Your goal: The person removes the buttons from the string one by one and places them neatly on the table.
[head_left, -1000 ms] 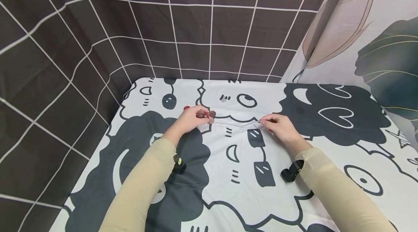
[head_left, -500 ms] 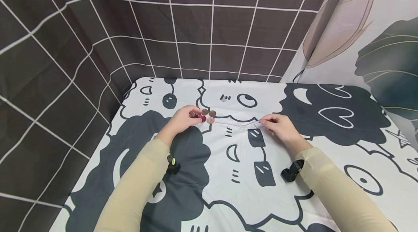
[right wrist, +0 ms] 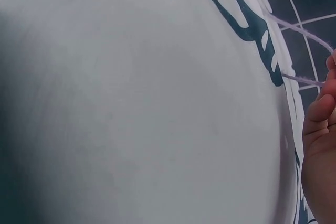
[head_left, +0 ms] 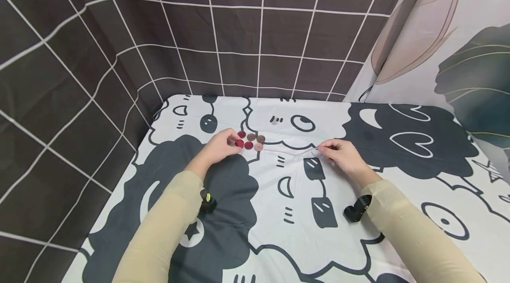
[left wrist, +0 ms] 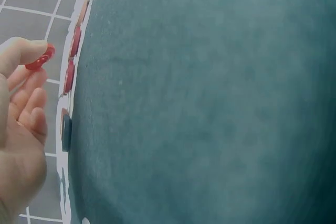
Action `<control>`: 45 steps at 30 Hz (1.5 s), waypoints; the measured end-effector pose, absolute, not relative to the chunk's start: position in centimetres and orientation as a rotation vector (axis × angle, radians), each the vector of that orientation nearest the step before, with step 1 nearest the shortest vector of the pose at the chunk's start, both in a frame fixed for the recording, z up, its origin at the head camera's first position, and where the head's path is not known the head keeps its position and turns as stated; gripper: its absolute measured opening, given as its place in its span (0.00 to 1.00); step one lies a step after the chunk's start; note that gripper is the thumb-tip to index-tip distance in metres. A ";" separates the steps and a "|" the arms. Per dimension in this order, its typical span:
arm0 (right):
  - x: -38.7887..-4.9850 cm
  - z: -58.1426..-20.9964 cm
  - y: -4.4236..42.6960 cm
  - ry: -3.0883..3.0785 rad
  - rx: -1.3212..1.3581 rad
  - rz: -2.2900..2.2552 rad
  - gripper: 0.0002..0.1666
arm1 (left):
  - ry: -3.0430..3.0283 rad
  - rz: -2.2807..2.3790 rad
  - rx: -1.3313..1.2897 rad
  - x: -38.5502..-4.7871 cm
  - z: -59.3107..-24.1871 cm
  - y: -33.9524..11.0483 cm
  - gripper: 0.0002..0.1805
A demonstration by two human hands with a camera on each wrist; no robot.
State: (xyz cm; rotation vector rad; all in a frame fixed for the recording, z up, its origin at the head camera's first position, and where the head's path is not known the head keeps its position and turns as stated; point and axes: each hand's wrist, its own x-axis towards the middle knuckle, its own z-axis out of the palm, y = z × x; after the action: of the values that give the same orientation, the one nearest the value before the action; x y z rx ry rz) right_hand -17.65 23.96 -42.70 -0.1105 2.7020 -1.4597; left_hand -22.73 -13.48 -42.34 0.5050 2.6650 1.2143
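Note:
My left hand (head_left: 217, 146) pinches a red button (left wrist: 42, 57) between thumb and fingertip, at the left end of a small cluster of buttons. In the head view the cluster shows a dark red button (head_left: 249, 145), another dark red one (head_left: 241, 134) behind it, a brown button (head_left: 251, 137), a second brown one (head_left: 260, 138), and a pale pink button (head_left: 258, 146). To the right, my right hand (head_left: 338, 154) pinches a thin pale string (head_left: 295, 154) that stretches left toward the pink button. Two lilac strands of it (right wrist: 304, 31) reach the fingers in the right wrist view.
A cloth (head_left: 284, 238) with black-and-white cartoon faces covers the surface. Dark grid-patterned curtain (head_left: 239, 30) stands behind and to the left, a leaf-patterned one (head_left: 478, 52) at the right. In the left wrist view a dark disc (left wrist: 66, 130) lies beyond the red ones.
My left hand has moved left, away from the pink button, uncovering the dark red and brown buttons. My right hand has stayed in place with the string.

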 end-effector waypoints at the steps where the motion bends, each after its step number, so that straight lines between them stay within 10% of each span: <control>1: -17.7 -42.7 24.0 2.700 -0.111 -1.461 0.15 | 2.662 1.214 0.506 -22.7 -42.3 -13.6 0.13; 45: -17.5 -42.9 24.0 2.731 -0.107 -1.426 0.15 | 2.747 0.749 0.637 -22.7 -42.1 -14.4 0.12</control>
State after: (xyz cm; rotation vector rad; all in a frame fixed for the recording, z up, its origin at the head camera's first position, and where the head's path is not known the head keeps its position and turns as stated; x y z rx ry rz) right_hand -17.46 23.98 -42.89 -0.1070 2.7305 -1.4255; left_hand -22.69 -14.39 -42.05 0.6369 2.7470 0.7492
